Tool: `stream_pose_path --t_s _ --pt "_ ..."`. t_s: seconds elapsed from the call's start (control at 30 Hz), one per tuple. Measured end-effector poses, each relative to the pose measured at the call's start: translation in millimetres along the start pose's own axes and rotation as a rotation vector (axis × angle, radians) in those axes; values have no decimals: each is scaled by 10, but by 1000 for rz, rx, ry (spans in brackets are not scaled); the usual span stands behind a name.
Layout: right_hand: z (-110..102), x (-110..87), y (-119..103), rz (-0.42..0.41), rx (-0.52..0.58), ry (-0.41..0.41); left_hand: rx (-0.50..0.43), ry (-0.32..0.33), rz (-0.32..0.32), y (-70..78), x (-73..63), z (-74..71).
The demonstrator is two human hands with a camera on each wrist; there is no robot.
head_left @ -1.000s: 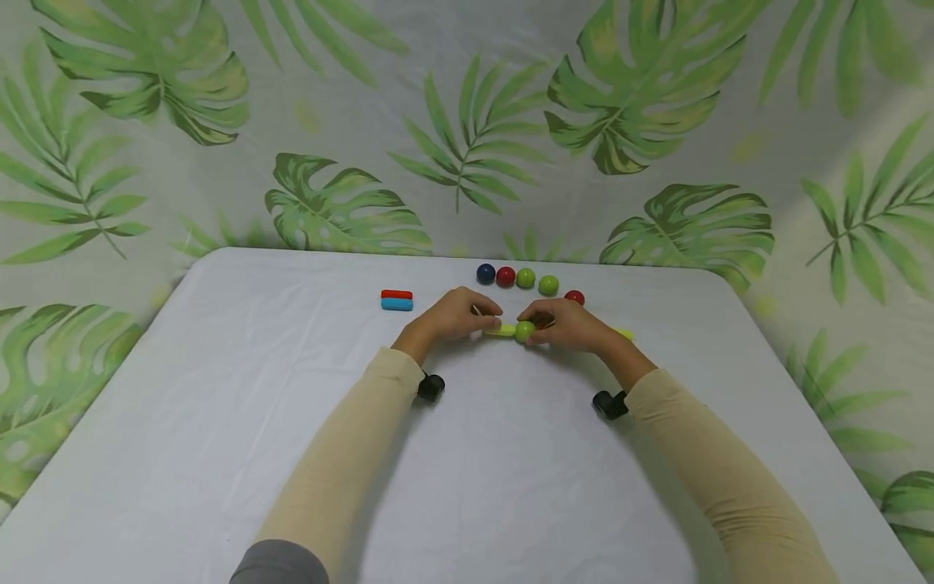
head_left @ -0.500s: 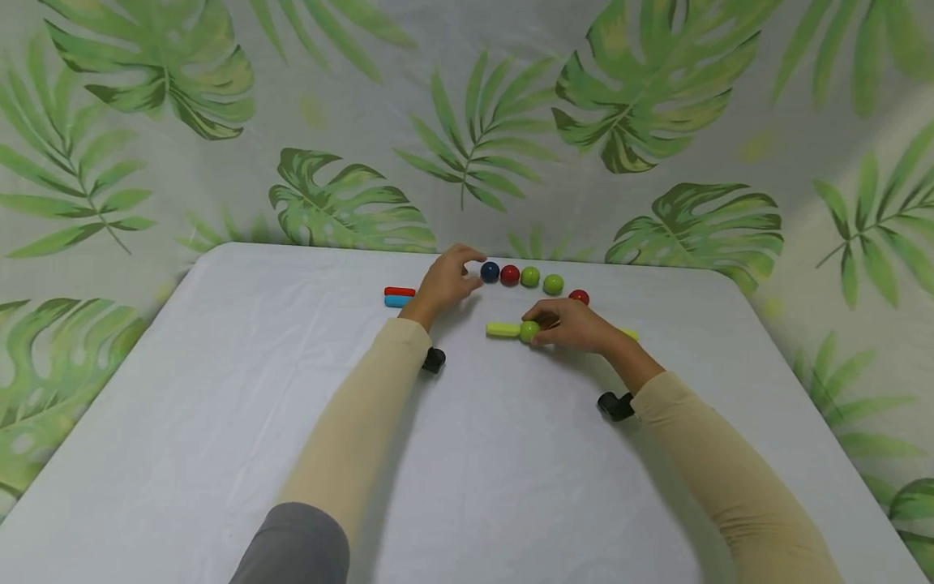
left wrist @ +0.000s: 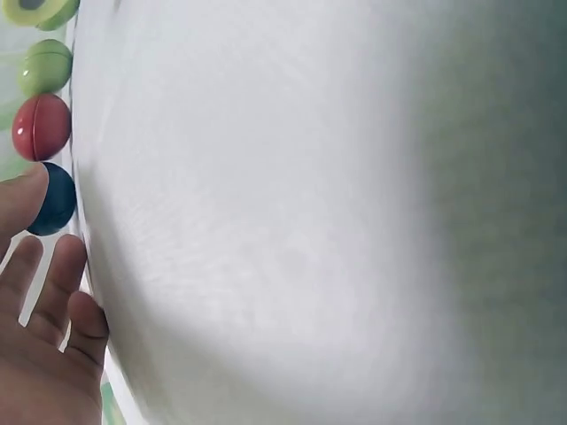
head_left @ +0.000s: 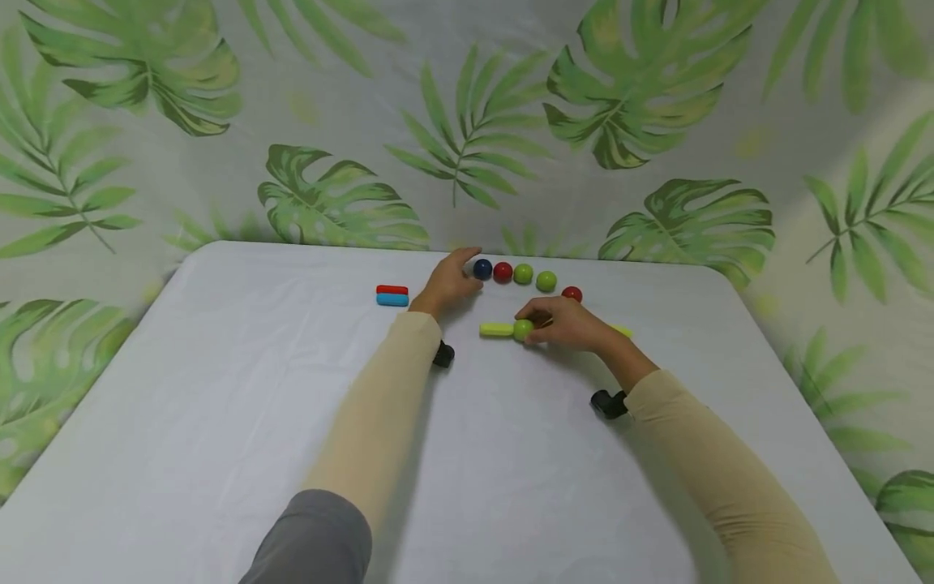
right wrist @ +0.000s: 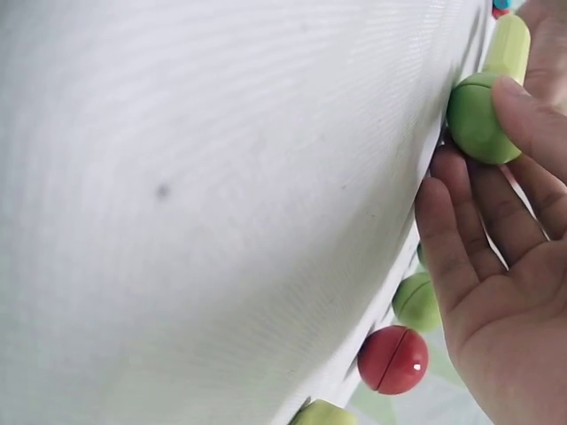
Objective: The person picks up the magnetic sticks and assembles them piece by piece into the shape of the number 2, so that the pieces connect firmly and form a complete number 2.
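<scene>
My left hand point(head_left: 451, 281) reaches to the dark blue ball point(head_left: 483, 269) at the left end of a row of balls. Its thumb and fingers are spread on either side of the ball; the thumb overlaps the blue ball point(left wrist: 57, 202) in the left wrist view. My right hand point(head_left: 565, 323) pinches a green ball point(head_left: 522, 330) between thumb and fingers. A yellow-green stick point(head_left: 496, 330) lies end-on against that ball, pointing left. The right wrist view shows the held green ball point(right wrist: 478, 119) with the stick point(right wrist: 508, 49) beyond it.
Right of the blue ball stand a red ball point(head_left: 503, 272), two green balls point(head_left: 523, 274) and another red ball point(head_left: 572, 294). A red stick point(head_left: 392, 289) and a blue stick point(head_left: 392, 300) lie at left. Another yellow-green piece point(head_left: 623, 332) shows behind my right wrist.
My left hand has left the yellow-green stick and moved up to the dark blue ball. The right hand stays on the green ball.
</scene>
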State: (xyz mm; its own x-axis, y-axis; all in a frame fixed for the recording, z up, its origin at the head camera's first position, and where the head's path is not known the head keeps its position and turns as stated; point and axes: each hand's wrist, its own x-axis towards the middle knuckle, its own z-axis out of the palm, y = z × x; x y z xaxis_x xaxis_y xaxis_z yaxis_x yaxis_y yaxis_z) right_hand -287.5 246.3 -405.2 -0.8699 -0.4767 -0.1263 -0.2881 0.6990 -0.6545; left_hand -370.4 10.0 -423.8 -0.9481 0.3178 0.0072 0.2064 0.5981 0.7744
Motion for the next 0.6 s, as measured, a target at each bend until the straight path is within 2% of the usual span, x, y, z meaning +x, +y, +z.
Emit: stream_pose_path --t_s 0.33,0.47,0.6 --pt "10 -52 -3 45 -9 -10 37 54 -35 -2 5 123" --pt "2 -23 -16 24 -23 6 21 66 -48 15 -10 76" --pt "4 3 -22 29 -5 6 31 38 -28 -10 -23 27"
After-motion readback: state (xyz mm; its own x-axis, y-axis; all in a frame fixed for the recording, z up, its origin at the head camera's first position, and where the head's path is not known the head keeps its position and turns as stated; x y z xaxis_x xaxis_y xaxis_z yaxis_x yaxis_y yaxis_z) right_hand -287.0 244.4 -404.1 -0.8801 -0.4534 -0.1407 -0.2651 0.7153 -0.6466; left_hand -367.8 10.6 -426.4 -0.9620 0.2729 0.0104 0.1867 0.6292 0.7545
